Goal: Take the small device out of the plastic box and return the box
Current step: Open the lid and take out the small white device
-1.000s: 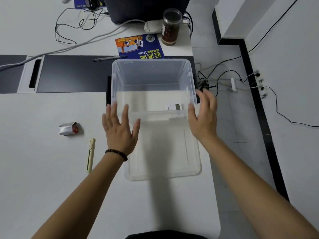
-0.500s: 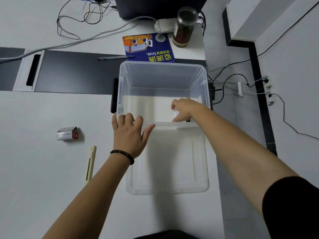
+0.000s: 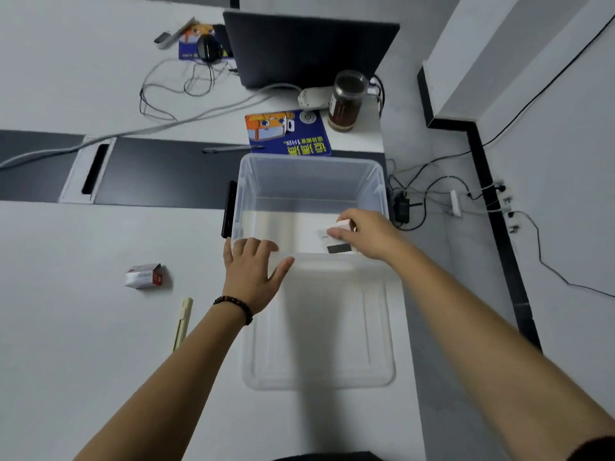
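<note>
Small box: a white and red cardboard carton (image 3: 145, 276) lies on its side on the white desk (image 3: 66, 327), far left, well apart from everything else.
Cutter: a slim cream-coloured plastic utility knife (image 3: 181, 324) lies lengthwise just below and right of the carton.
Dark strip: a black band (image 3: 159, 171) crosses the desk from the left edge to the box, with a white-framed cable slot (image 3: 91, 169) set in it.
Left hand: the left hand (image 3: 253, 272) lies palm down with fingers spread wide, fingertips at the near left corner of the box rim, thumb reaching toward the lid; it grips nothing. A dark bead bracelet (image 3: 235, 306) circles the wrist.
Box: the clear rectangular plastic storage box (image 3: 309, 181) stands open on the desk, its far side over the black band.
Lid: the clear plastic lid (image 3: 319, 341) lies flat on the desk, its far edge touching the near wall of the box.
Device: the small white device with a dark screen (image 3: 337, 242) is inside the box, near its near right corner, lifted off the floor or resting on it, cannot tell which.
Right hand: the right hand (image 3: 369, 232) reaches over the near rim into the box, fingers pinched on the device.
Behind: a blue printed pad (image 3: 289, 134), a dark-filled jar (image 3: 346, 103) and a dark laptop (image 3: 309, 51).
</note>
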`<state>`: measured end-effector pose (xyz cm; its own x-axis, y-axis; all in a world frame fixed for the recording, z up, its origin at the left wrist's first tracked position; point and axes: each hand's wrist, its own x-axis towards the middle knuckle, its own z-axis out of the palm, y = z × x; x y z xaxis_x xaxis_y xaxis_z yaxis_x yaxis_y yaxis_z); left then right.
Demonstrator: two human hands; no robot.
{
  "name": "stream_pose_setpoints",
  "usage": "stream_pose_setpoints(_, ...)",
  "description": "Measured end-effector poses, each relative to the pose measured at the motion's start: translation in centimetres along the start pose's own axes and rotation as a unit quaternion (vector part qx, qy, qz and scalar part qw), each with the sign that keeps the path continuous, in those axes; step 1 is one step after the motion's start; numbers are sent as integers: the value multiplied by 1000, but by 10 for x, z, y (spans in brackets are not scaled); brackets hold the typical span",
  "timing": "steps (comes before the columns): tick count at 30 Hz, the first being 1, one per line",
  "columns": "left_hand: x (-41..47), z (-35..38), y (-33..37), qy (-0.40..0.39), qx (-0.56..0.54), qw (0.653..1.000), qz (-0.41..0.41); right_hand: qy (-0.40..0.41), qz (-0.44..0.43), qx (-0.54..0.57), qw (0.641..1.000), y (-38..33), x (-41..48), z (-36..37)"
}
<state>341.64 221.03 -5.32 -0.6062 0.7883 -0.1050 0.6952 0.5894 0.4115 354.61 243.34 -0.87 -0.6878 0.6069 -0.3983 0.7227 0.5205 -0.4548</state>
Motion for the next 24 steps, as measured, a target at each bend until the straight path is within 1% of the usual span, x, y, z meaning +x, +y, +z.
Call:
stream_pose_setpoints(1,-3,-6,2,0,-34,999,-4,38,6,70,997,-1,-16,0)
stream_pose_setpoints(3,-16,-24,13,33,-69,997,6,101,3,197,975,-5,-55,-1)
stream_pose_setpoints(5,-39,-43,30,80,-121,989,21,138,-10,312,940,-11,-96,-1)
stream_pose_setpoints(6,-54,-54,41,88,-177,980,19,144,-12,362,921,-16,-119,0)
stream_pose_setpoints(8,-86,-74,63,72,-301,951,-7,135,-6,437,889,-23,-164,5)
stream_pose_setpoints(9,-102,-81,72,53,-345,937,-24,130,-1,462,877,-26,-183,10)
stream_pose_setpoints(11,-133,-90,86,14,-410,910,-53,130,5,488,863,-28,-216,23)
stream_pose_setpoints(13,-159,-93,94,-22,-466,881,-76,122,7,503,856,-30,-241,34)
stream_pose_setpoints(14,-169,-93,96,-34,-474,877,-75,113,9,505,855,-32,-253,38)
stream_pose_setpoints(16,-188,-91,99,-43,-451,890,-52,97,6,508,856,-36,-273,45)
stream_pose_setpoints(17,-197,-89,99,-34,-437,898,-40,92,2,509,856,-36,-283,48)
stream_pose_setpoints(19,-212,-87,99,19,-409,912,-4,84,-8,514,853,-35,-298,54)
stream_pose_setpoints(21,-227,-86,99,97,-350,930,58,71,-3,525,848,-32,-309,61)
stream_pose_setpoints(23,-241,-84,101,149,-297,938,102,46,13,563,825,-30,-318,65)
stream_pose_setpoints(24,-246,-83,102,163,-278,939,116,32,22,594,803,-29,-322,67)
